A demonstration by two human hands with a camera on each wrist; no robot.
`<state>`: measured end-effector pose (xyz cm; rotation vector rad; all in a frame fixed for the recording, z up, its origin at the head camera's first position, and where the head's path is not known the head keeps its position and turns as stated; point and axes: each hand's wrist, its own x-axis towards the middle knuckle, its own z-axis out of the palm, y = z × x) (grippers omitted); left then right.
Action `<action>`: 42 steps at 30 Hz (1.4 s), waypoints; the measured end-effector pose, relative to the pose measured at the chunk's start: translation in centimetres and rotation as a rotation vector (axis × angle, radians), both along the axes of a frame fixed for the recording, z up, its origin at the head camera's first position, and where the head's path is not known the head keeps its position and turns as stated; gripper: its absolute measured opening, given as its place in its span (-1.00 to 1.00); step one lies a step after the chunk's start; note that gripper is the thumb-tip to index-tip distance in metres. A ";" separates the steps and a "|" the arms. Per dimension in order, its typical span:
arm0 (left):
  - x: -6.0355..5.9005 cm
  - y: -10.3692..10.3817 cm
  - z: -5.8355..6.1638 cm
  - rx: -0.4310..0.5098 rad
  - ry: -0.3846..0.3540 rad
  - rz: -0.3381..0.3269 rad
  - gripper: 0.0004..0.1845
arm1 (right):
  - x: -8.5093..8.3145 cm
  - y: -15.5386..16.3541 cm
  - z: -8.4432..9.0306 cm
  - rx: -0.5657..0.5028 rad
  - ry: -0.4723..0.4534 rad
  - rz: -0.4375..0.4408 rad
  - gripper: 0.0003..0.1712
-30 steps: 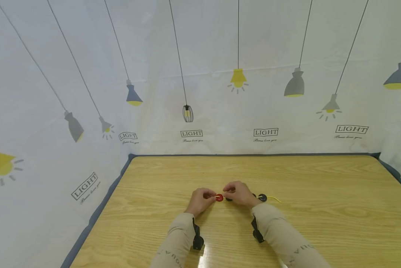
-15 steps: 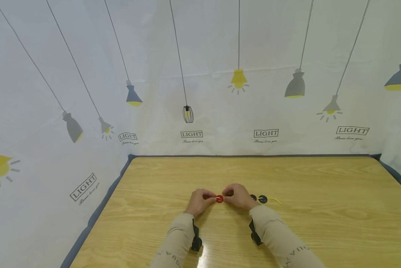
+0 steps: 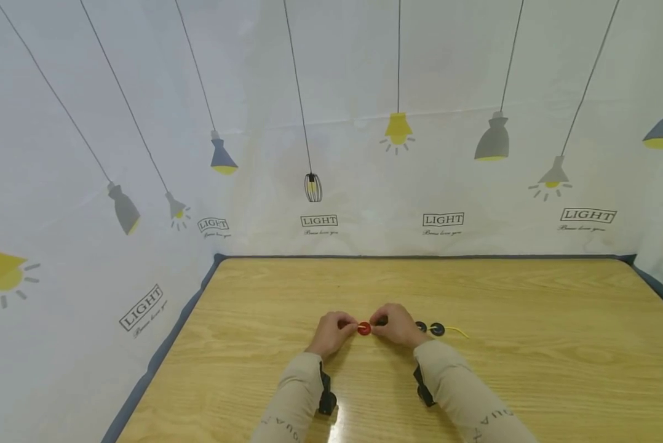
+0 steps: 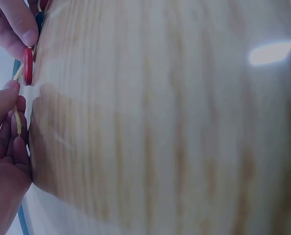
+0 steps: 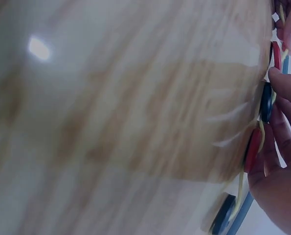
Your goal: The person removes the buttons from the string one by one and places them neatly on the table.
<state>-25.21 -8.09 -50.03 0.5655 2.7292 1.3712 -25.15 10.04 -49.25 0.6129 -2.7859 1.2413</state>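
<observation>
My left hand (image 3: 329, 333) pinches one end of a yellow cord (image 4: 18, 128) between thumb and index finger; a short tail hangs past its fingertips in the left wrist view. That cord runs through a red disc-shaped bead (image 3: 364, 328) between my hands, lying nearly flat. At the bead's right edge, the thumb and index finger of my right hand (image 3: 398, 324) pinch the cord. Under the right palm, the right wrist view shows a black disc-shaped bead (image 5: 266, 102) and another red bead (image 5: 253, 149) on the cord. The exact pinch spot is partly covered by the thumb.
Two dark beads, one nearer (image 3: 420, 327) and one farther right (image 3: 437, 329), lie past my right wrist. The cord's loose end (image 3: 457, 331) trails right on the wooden table (image 3: 531, 369). A white printed curtain (image 3: 365, 184) rises behind and at the sides.
My right hand has come down and left, closing its fingertips at the red bead's edge and covering the cord and black bead there. The left hand keeps its pinch almost in place.
</observation>
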 end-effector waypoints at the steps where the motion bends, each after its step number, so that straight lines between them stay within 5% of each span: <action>1: 0.0 0.0 0.0 -0.007 -0.005 -0.001 -0.91 | 0.0 0.0 -0.1 0.005 0.009 0.004 -0.93; 15: 0.2 0.0 0.2 -0.002 -0.054 0.021 -0.89 | 0.2 -0.4 0.2 0.022 -0.066 0.017 -0.95; 29: 0.8 0.3 -0.2 0.046 0.044 0.052 -0.88 | 0.1 0.1 0.5 0.069 -0.031 0.057 -0.94; 42: 0.9 1.1 -0.2 0.073 0.054 0.079 -0.85 | 0.2 0.7 0.8 0.007 -0.004 0.006 -0.95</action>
